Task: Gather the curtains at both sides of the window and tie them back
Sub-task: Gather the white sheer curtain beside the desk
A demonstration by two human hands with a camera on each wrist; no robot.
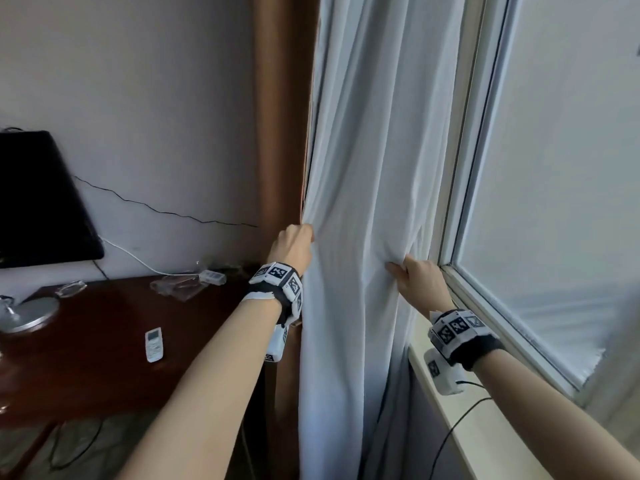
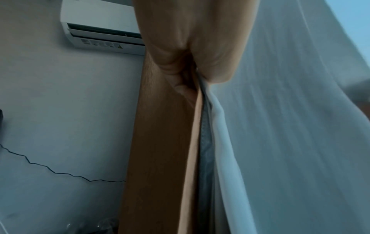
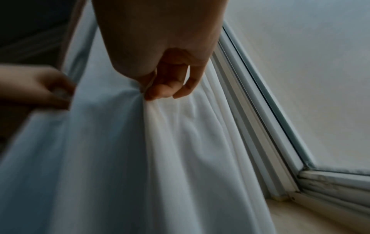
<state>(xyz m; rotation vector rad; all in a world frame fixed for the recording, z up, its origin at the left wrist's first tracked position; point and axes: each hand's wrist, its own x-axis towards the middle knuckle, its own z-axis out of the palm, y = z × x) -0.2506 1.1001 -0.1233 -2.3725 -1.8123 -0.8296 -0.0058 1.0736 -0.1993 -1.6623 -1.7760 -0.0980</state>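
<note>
A white curtain hangs in loose folds at the left side of the window. My left hand grips its left edge beside the brown wooden panel; the left wrist view shows the curled fingers closed on that curtain edge. My right hand pinches a bunch of folds on the curtain's right side, just left of the window frame. In the right wrist view its thumb and fingers hold gathered cloth, with the left hand at the far edge. No tie-back is in sight.
A dark wooden desk stands to the left with a white remote, a monitor, a lamp base and clear plastic wrappers. The pale windowsill runs at lower right with a black cable across it. An air conditioner hangs high on the wall.
</note>
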